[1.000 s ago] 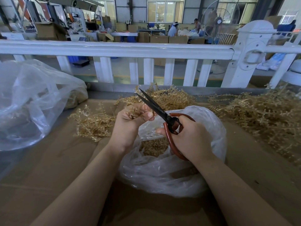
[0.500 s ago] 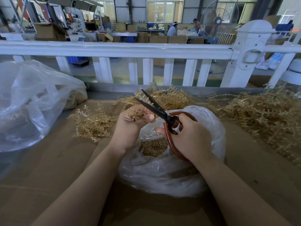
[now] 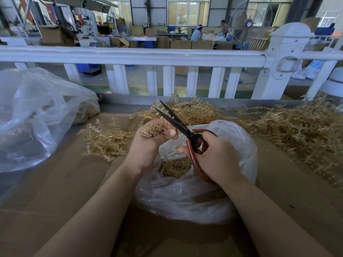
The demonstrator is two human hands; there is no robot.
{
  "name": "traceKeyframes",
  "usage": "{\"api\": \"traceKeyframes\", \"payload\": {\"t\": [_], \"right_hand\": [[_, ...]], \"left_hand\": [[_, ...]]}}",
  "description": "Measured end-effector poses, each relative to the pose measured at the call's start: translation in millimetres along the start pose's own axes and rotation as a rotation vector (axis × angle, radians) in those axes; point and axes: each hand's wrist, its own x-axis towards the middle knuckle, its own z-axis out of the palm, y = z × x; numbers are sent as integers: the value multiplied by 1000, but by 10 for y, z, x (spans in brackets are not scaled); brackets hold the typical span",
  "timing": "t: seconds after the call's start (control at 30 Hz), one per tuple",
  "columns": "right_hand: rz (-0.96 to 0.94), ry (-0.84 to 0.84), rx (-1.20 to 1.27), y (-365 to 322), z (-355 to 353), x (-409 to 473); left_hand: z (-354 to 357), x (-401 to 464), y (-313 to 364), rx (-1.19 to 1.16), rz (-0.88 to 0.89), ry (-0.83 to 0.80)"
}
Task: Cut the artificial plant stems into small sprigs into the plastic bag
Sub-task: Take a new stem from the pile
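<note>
— What sort of place is this?
— A factory workshop — cardboard boxes (image 3: 181,44) stacked along benches, a tall industrial fan (image 3: 249,25), machines at the back, big windows (image 3: 188,11), and a white railing (image 3: 130,55) fencing off the concrete floor.

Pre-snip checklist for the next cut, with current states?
1. Scissors blades apart: ok.
2. Right hand grips the red handles: ok.
3. Left hand holds a stem bunch: ok.
4. Stem between the blades: cannot tell, the bunch sits beside them.
5. Plastic bag mouth open under the hands, cut sprigs inside: ok.
6. Left fingertips clear of the blades: not ok, very close.
</note>
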Motion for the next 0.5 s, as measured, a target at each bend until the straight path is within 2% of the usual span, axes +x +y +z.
{"api": "traceKeyframes", "payload": {"t": [0.33,0.5], "right_hand": [[2,60,-20,-7,-6,0],[42,57,-35,-4,-21,8]], "left_hand": [[-23,8,-63,-34,-11,-5],[-106,35,-49,-147,-161,-50]]}}
